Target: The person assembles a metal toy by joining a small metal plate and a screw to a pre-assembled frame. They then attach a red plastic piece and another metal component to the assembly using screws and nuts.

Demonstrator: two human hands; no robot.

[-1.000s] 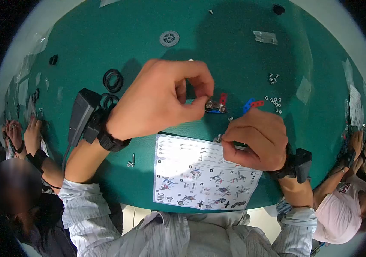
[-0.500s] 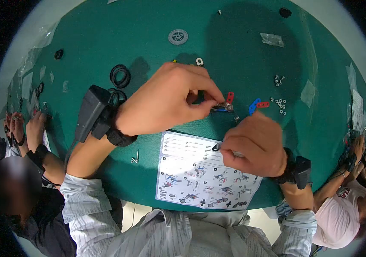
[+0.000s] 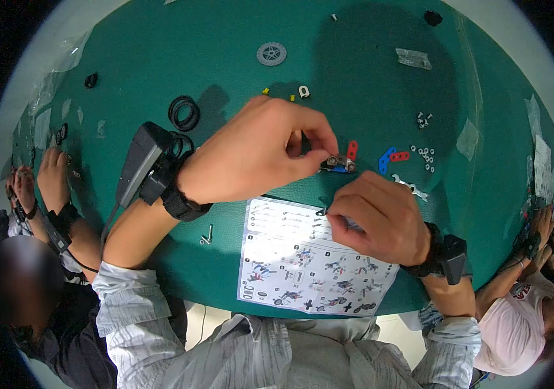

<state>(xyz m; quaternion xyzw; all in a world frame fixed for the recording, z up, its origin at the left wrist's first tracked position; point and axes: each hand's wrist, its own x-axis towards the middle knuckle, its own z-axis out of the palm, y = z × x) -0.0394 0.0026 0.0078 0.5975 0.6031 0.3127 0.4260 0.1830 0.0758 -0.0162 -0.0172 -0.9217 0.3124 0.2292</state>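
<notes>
My left hand (image 3: 254, 146) reaches over the table from the left. Its thumb and index finger pinch a small toy assembly (image 3: 337, 164) with blue and metal parts. A red perforated strip (image 3: 352, 150) stands out at the assembly's far side. My right hand (image 3: 375, 217) is closed over the upper right of the instruction sheet (image 3: 313, 262), with a small black piece (image 3: 321, 212) poking out at the fingertips; the rest of it is hidden by the fingers. Just beyond the right knuckles lies a metal wrench (image 3: 412, 187).
Blue bracket (image 3: 386, 159), red strip (image 3: 399, 156), nuts (image 3: 427, 154) and screws (image 3: 424, 120) lie to the right. Black tyres (image 3: 183, 113), a grey wheel (image 3: 272, 54), a white part (image 3: 303, 92) and a bolt (image 3: 209, 233) are elsewhere. Other people work at both sides.
My right hand has shifted slightly and turned, carrying the black piece a little up and left. The wrench now shows beyond it. My left hand keeps its pinch on the assembly.
</notes>
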